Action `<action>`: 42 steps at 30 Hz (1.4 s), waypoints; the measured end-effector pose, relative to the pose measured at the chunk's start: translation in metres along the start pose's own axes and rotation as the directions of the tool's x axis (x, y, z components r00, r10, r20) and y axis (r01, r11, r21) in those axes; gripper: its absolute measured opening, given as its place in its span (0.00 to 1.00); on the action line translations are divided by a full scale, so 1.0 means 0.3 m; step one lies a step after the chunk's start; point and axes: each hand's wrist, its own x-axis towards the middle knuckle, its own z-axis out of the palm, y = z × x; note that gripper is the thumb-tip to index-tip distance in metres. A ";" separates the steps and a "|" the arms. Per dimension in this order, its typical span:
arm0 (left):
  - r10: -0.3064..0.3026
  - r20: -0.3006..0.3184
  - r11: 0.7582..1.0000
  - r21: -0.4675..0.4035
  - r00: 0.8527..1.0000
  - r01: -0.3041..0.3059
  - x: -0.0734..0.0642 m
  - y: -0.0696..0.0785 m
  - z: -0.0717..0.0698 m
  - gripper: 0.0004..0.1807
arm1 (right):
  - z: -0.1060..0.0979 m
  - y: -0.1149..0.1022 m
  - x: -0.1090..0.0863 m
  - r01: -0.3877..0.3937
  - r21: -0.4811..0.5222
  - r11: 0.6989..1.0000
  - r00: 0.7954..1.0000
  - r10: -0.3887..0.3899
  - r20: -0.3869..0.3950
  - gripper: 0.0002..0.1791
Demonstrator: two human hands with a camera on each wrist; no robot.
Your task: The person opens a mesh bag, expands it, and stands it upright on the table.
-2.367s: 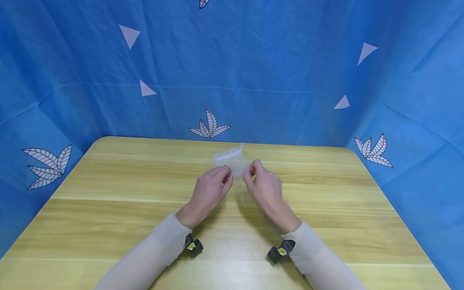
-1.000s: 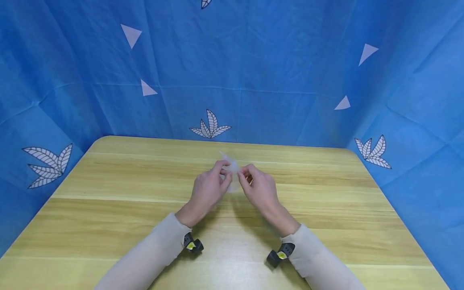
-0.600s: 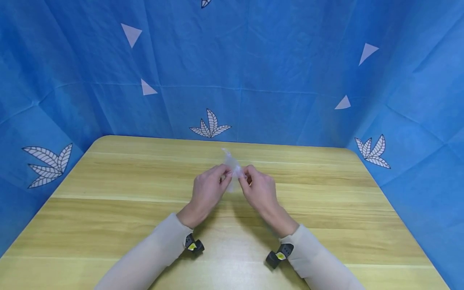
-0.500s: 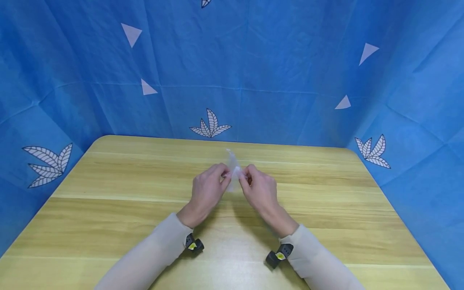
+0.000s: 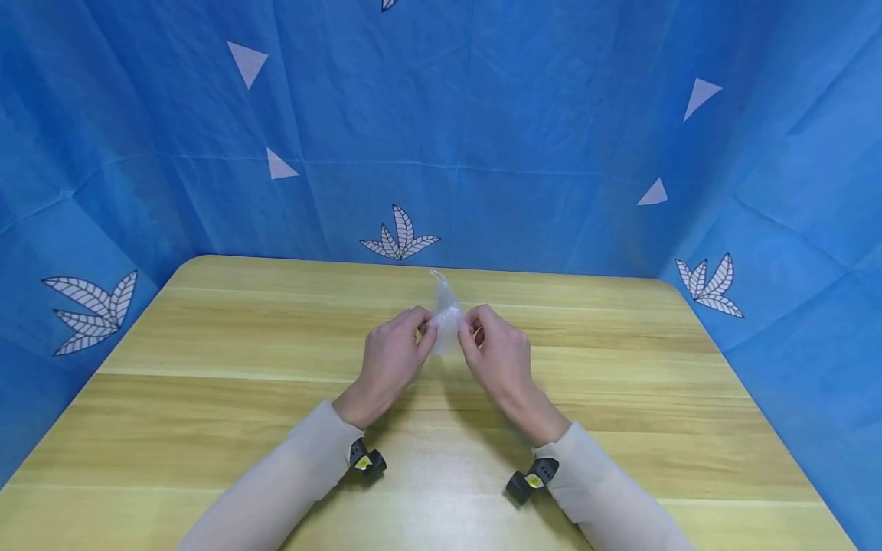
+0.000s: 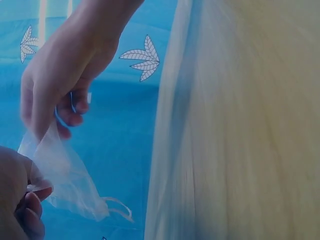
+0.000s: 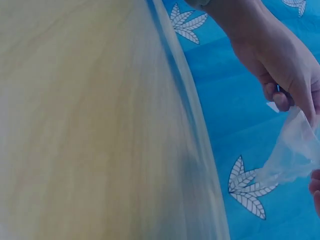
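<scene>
A small clear plastic bag (image 5: pixel 446 325) is held up over the table between the two hands. My left hand (image 5: pixel 394 356) pinches its left side between thumb and fingers. On the right side, my right hand (image 5: pixel 499 353) pinches it the same way. The bag's far end narrows to a twisted tip with a thin strip sticking out. In the left wrist view the bag (image 6: pixel 70 175) hangs crumpled, with a thin loop at its end. The right wrist view catches the bag (image 7: pixel 295 150) and only a few fingertips of my right hand (image 7: pixel 315 187).
The wooden table (image 5: pixel 207 444) spreads out under both arms, its far edge against a blue curtain (image 5: pixel 524 138) with white leaf and triangle prints. Dark straps with small cameras sit at both wrists, over light sleeves (image 5: pixel 276 482).
The bag, flat and spread out with its strip across the far end earlier, is now bunched and turned. Most recently both hands moved slightly away and a little apart, still pinching it.
</scene>
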 end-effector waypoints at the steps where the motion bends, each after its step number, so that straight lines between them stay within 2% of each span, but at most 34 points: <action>1: 0.005 -0.006 1.000 0.000 1.000 -0.005 0.000 -0.001 0.001 0.04 | 0.000 0.000 0.001 0.005 0.000 1.000 1.000 -0.005 0.003 0.02; 6: 0.037 -0.021 0.999 -0.031 0.999 -0.037 -0.001 -0.002 -0.003 0.08 | 0.002 -0.003 0.001 0.024 0.008 1.000 0.999 -0.024 0.037 0.02; 9: 0.049 -0.025 0.998 -0.029 0.999 -0.049 -0.001 -0.001 -0.004 0.07 | 0.002 -0.004 0.002 0.030 0.007 1.000 0.999 -0.030 0.038 0.01; 15: 0.030 -0.032 0.999 -0.022 0.999 -0.031 -0.002 0.004 -0.008 0.05 | 0.002 -0.004 0.002 0.028 -0.018 0.999 0.999 -0.027 0.018 0.02; 20: 0.067 -0.033 0.998 0.012 0.997 -0.066 -0.006 0.001 -0.004 0.05 | 0.003 -0.004 -0.001 0.081 -0.041 0.996 0.996 -0.079 0.045 0.07; 24: 0.088 -0.030 0.995 0.043 0.996 -0.087 -0.008 0.001 0.001 0.05 | 0.004 0.001 0.000 0.079 -0.041 0.996 0.997 -0.079 0.005 0.03; 27: 0.042 -0.019 0.999 0.026 0.999 -0.041 -0.009 0.008 0.000 0.05 | 0.004 0.006 -0.001 0.049 -0.044 0.998 0.999 -0.050 -0.022 0.06; 29: -0.014 0.018 1.000 0.001 1.000 0.014 -0.009 0.015 -0.002 0.08 | 0.004 0.009 -0.002 0.024 -0.049 0.999 0.999 -0.026 -0.037 0.07; 32: -0.094 0.101 0.995 -0.024 0.990 0.097 -0.009 0.023 -0.003 0.11 | 0.001 0.013 -0.002 -0.017 -0.046 0.999 0.997 0.013 -0.071 0.08; 34: -0.117 0.132 0.992 -0.029 0.984 0.122 -0.009 0.023 -0.001 0.10 | 0.000 0.016 0.000 -0.039 -0.036 0.999 0.995 0.036 -0.096 0.09; 36: -0.111 0.110 0.993 -0.032 0.988 0.115 -0.008 0.021 0.000 0.08 | -0.002 0.017 0.002 -0.050 -0.022 0.998 0.993 0.048 -0.108 0.09; 39: -0.062 0.016 0.997 -0.033 0.998 0.063 -0.007 0.017 0.000 0.07 | -0.002 0.015 0.005 -0.051 -0.005 0.999 0.993 0.050 -0.105 0.07; 42: -0.003 -0.066 0.999 -0.036 0.998 0.001 -0.007 0.017 -0.001 0.08 | 0.002 0.009 0.001 -0.036 -0.006 0.999 0.996 0.036 -0.083 0.04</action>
